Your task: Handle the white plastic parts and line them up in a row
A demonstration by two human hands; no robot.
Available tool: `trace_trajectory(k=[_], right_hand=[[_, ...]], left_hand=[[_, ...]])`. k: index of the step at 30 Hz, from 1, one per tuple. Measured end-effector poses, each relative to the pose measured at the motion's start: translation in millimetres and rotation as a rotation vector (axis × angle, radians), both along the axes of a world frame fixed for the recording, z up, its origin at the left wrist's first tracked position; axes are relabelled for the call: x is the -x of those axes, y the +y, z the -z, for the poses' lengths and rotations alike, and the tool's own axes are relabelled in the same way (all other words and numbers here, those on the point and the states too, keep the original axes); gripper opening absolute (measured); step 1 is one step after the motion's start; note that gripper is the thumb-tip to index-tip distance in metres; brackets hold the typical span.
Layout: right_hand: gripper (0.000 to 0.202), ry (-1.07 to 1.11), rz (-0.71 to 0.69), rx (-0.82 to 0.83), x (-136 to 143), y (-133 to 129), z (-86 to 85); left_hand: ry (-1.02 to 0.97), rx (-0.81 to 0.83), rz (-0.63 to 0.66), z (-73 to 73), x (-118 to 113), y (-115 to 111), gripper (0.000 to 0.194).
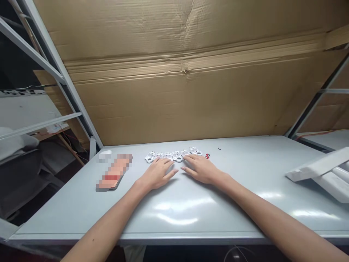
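Observation:
A row of several small white plastic parts [177,157], each with a round ring at one end, runs across the middle of the table. My left hand [157,174] lies palm down at the near side of the row, its fingers spread and the fingertips by the left and middle parts. Opposite it, my right hand [201,169] rests in the same way, fingers apart, tips next to the parts on the right. Neither hand grasps anything. Just right of the row is a small red and black piece [207,156].
An orange-pink, pixelated flat object [116,173] lies at the left, with a small white item [105,153] behind it. White foam-like pieces [321,173] stand at the right edge. A cardboard wall [185,109] closes the back of the grey table [245,218]. A tiny black bit [219,148] lies farther back.

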State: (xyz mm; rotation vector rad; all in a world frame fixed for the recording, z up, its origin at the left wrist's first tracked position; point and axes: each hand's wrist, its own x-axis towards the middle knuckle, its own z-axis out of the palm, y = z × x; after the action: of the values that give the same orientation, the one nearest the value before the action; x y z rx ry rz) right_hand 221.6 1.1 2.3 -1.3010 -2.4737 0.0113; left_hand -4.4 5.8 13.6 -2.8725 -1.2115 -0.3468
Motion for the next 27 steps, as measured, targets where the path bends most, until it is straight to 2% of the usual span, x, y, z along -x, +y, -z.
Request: trace_trajectory(k=[6,10,13,20,27], right_hand=[[0.044,0.083,-0.059,0.045,-9.2,3.6,-3.4],[0.043,0.149,0.095,0.011,-30.9,16.8,-3.0],[0.052,0.190,0.197,0.063,-47.1,29.6,3.9],[0.055,0.175,0.160,0.136,-54.6,49.8,21.7],[0.042,0.146,0.144,0.088,-53.5,46.2,11.8]], left_hand=[[0.012,-0.068,-0.008,3.1,1.6,1.3,0.043],[-0.003,-0.076,0.001,4.4,1.9,1.6,0.039],[-0.007,-0.067,0.001,5.3,2.0,2.2,0.035],[-0.001,-0.071,-0.004,5.3,3.6,3.3,0.035],[0.013,-0.076,0.001,3.3,3.4,1.9,0.034]])
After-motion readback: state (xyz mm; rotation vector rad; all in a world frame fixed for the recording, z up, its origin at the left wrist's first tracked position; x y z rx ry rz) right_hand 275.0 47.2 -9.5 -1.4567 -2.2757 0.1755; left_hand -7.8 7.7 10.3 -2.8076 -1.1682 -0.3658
